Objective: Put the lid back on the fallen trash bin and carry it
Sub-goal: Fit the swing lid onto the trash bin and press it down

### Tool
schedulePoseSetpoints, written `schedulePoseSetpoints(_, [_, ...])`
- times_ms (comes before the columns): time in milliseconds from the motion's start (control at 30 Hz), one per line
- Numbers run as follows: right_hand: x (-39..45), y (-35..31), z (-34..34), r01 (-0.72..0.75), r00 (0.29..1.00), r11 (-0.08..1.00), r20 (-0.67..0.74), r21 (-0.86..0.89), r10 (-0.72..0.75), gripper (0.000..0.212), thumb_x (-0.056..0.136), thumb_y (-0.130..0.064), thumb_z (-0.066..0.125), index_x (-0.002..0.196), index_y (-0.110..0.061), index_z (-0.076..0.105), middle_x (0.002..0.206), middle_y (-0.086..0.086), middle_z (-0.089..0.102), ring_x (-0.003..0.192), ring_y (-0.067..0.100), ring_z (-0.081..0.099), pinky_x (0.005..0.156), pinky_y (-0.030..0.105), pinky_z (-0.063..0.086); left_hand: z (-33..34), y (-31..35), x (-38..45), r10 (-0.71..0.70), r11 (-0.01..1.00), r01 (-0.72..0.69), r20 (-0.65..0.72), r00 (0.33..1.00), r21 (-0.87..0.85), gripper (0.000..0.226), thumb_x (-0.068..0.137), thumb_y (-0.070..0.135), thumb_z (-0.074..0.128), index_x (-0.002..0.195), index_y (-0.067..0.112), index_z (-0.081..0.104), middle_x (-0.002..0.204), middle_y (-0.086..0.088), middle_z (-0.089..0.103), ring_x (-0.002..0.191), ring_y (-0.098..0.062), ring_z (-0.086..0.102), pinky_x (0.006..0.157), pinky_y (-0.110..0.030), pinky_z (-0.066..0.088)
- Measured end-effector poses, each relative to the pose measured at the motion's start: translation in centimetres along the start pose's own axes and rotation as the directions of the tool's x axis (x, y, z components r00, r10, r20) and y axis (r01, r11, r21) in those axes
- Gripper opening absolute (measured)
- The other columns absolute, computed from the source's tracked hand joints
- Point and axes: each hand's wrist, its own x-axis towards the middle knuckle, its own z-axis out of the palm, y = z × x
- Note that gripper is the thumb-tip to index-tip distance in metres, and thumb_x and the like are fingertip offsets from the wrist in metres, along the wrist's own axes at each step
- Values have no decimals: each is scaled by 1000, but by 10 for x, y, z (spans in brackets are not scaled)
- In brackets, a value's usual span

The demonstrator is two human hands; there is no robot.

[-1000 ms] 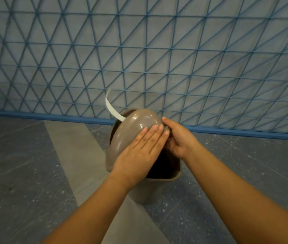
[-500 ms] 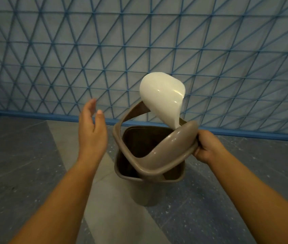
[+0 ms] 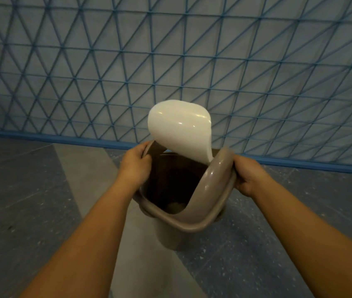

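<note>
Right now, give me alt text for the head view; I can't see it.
Both hands, left hand and right hand, grip opposite sides of a taupe lid tilted over the open bin, its white flap swung upright. Behind is a blue mesh fence on a grey floor.

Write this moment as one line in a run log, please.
stage: fitting lid | left hand: grips lid frame, left side | right hand: grips right side | white flap: swung up | bin: upright, lid not seated

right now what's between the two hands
In the head view, the brown lid frame spans from left hand to right hand, its white swing flap tipped up over the open bin.
</note>
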Motion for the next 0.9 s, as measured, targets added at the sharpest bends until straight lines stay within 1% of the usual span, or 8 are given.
schedulePoseSetpoints(100, [-8, 4, 12, 153, 985, 982, -58, -107, -160, 26, 94, -39, 46, 100, -21, 64, 101, 5, 68, 91, 19, 63, 68, 34, 52, 4, 1, -4, -74, 997, 65, -193, 978, -53, 40, 87, 6, 43, 117, 23, 64, 99, 3, 63, 97, -22, 59, 79, -32, 44])
schedulePoseSetpoints(167, [-14, 11, 18, 293, 954, 939, -7, -179, -298, 42, 94, -49, 41, 122, -23, 58, 122, 4, 63, 108, 17, 59, 90, 40, 50, 6, 5, -6, -105, 992, 82, -255, 961, -97, 40, 89, 9, 44, 122, 24, 60, 97, 7, 58, 93, -17, 53, 79, -31, 40])
schedulePoseSetpoints(267, [-22, 26, 21, 397, 916, 902, 126, -170, -380, 93, 73, -77, 42, 150, -31, 18, 153, -3, 35, 133, 14, 38, 112, 40, 29, 10, 7, -11, -118, 981, 75, -245, 962, -178, 37, 88, 13, 47, 120, 27, 60, 81, 19, 55, 80, -8, 53, 76, -28, 39])
schedulePoseSetpoints(367, [-26, 35, 19, 415, 908, 893, 133, -175, -396, 120, 54, -86, 52, 148, -39, -5, 158, -8, 18, 136, 12, 28, 108, 34, 25, 10, 2, -18, -109, 983, 73, -212, 971, -169, 37, 88, 16, 48, 120, 31, 60, 81, 24, 55, 76, 3, 51, 72, -26, 41])
schedulePoseSetpoints(500, [-19, 43, 14, 431, 900, 873, 173, -226, -400, 104, 60, -73, 64, 147, -35, 22, 150, 0, 38, 128, 18, 46, 104, 40, 42, 13, 0, -26, -101, 985, 85, -99, 990, -151, 51, 81, 8, 47, 124, 35, 56, 86, 23, 57, 86, -8, 55, 77, -29, 41])
schedulePoseSetpoints(633, [-8, 50, 11, 461, 883, 866, 196, -193, -427, 73, 81, -53, 59, 146, -33, 31, 143, -3, 48, 118, 10, 53, 89, 22, 46, 17, -5, -30, -85, 978, 88, 23, 996, -188, 60, 76, 11, 49, 130, 38, 49, 96, 25, 57, 92, -4, 55, 78, -28, 43])
schedulePoseSetpoints(800, [1, 63, 7, 418, 898, 890, 232, -182, -374, 71, 76, -59, 55, 141, -39, 37, 133, -10, 56, 113, 4, 56, 93, 29, 47, 17, -13, -28, -94, 963, 111, 78, 993, -245, 44, 81, 25, 42, 115, 48, 56, 102, 24, 63, 96, 1, 57, 76, -25, 46])
schedulePoseSetpoints(900, [2, 68, 7, 407, 902, 898, 230, -165, -367, 74, 71, -65, 57, 139, -44, 38, 130, -14, 58, 113, 5, 58, 88, 27, 48, 19, -17, -26, -93, 972, 88, -15, 996, -217, 37, 90, 36, 32, 120, 39, 55, 102, 22, 59, 95, -1, 54, 81, -25, 39])
